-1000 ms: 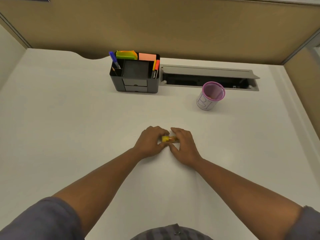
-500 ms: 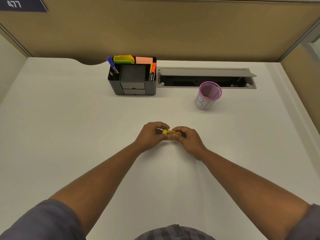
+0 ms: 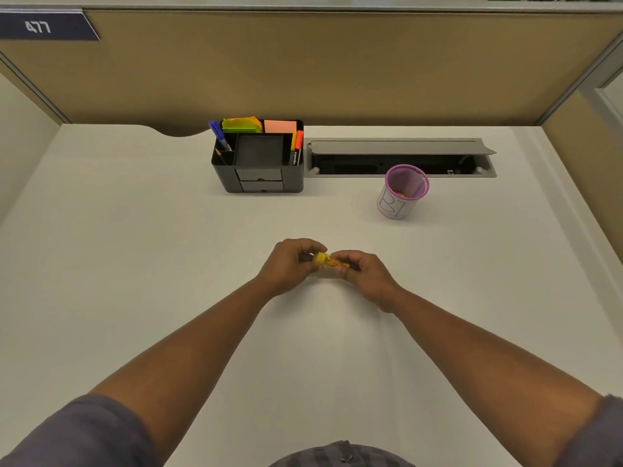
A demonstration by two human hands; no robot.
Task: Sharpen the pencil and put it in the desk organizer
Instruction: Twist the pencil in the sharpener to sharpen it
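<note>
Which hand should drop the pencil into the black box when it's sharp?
Probably the left hand: the desk organizer stands on its side of the desk, and it seems to grip the mostly hidden pencil, while the right hand holds the yellow sharpener.

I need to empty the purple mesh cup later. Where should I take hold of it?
Wrap a hand round the purple mesh cup at mid-wall, coming from its near right side. It stands upright and alone on the desk, and the open cable tray behind crowds a far-side approach.
</note>
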